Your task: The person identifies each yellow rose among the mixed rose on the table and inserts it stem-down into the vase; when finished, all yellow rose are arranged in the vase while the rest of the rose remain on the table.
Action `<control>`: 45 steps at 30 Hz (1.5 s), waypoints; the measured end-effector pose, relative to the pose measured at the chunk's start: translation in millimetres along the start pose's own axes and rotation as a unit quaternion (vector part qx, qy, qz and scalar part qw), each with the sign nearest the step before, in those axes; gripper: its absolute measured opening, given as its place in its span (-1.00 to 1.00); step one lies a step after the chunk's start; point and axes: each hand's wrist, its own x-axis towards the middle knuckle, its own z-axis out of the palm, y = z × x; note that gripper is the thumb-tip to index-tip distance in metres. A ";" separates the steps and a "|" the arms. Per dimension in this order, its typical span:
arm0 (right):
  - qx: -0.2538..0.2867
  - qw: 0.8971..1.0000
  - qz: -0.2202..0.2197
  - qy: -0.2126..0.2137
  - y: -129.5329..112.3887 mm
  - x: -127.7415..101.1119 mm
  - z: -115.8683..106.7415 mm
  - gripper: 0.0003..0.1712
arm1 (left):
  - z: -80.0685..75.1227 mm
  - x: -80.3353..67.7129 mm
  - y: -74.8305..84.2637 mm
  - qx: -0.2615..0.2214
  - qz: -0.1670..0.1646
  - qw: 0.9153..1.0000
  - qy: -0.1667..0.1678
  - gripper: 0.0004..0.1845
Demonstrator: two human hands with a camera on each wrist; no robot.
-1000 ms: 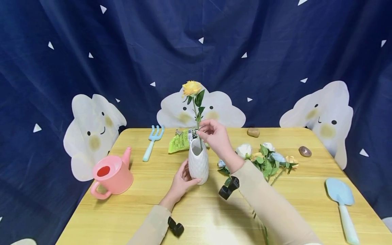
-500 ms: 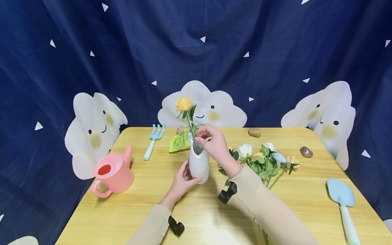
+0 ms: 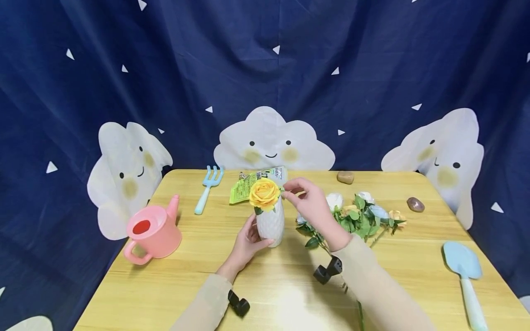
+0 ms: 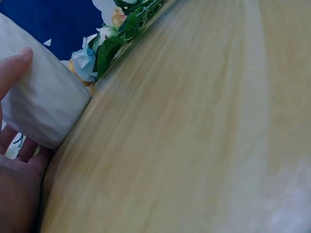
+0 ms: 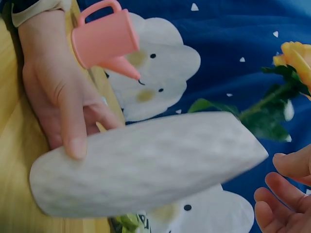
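Observation:
A white textured vase stands on the table, and my left hand grips it near the base, thumb in front and fingers around the side. In the right wrist view the stem of a yellow rose goes into the mouth of the vase. From the head view its bloom leans forward over the rim. My right hand is beside the bloom, fingertips close to a leaf. The right wrist view shows that hand with loosely bent fingers and nothing between them.
Artificial flowers lie to the right of the vase. A green packet is behind it. On the left are a pink watering can and a blue hand fork. Two stones and a blue trowel are on the right.
The yellow rose has gone down into the vase and its bloom has tipped forward over the rim. My right hand has let go of the stem and shifted right. The left hand stays on the vase.

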 end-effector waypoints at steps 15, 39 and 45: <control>-0.018 0.998 0.054 0.019 34.4 -36.7 -40.7 -0.85 | -2.3 -0.2 -2.5 -0.001 0.007 1.000 0.000 -0.10; -0.040 0.979 0.196 0.032 112.2 -121.6 -110.3 -0.68 | -1.2 -0.7 -2.9 0.003 0.000 1.000 0.001 -0.08; 0.044 0.953 0.297 0.030 124.6 -132.0 -117.1 -0.58 | -4.0 3.8 -21.3 0.008 0.004 1.000 0.009 -0.08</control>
